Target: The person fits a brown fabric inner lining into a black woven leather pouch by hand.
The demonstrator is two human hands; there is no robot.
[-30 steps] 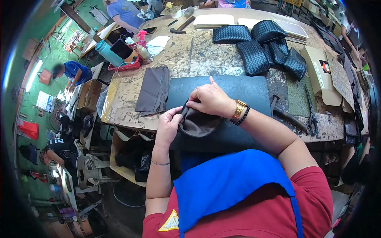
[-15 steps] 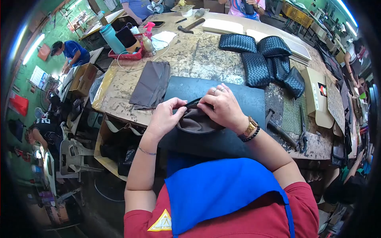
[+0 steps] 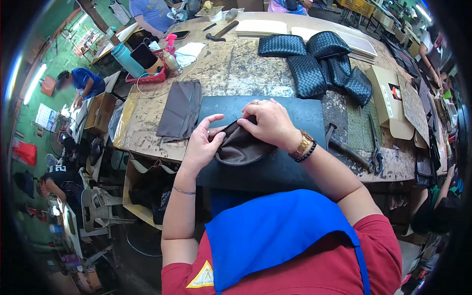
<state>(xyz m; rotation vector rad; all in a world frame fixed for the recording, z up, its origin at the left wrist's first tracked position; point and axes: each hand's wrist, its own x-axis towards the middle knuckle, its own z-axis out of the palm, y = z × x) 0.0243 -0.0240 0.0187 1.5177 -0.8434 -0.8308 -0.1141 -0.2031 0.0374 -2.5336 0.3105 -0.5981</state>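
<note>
A dark pouch with a smooth brown lining [image 3: 241,147] is held with its mouth facing me, over a dark board [image 3: 305,118] on the workbench. My left hand [image 3: 200,147] has its thumb and lower fingers on the pouch's left rim, while its index finger is lifted off. My right hand [image 3: 269,122] pinches the far rim, its thumb pressed against the lining and its fingers curled over behind. The outer side of the pouch is mostly hidden. Folded brown lining cloth [image 3: 180,110] lies just left of the board.
Several black woven pouches [image 3: 307,73] are piled at the back right. A hammer [image 3: 346,150] and scissors [image 3: 376,147] lie right of the board, near a cardboard box [image 3: 386,98]. A red basket [image 3: 147,77] with a bottle stands back left. Another hammer [image 3: 223,32] lies farther back. Other people work around.
My left index finger has lifted away from the rim. My right hand has shifted slightly left along the far rim, and more of the lining shows. The view has turned slightly.
</note>
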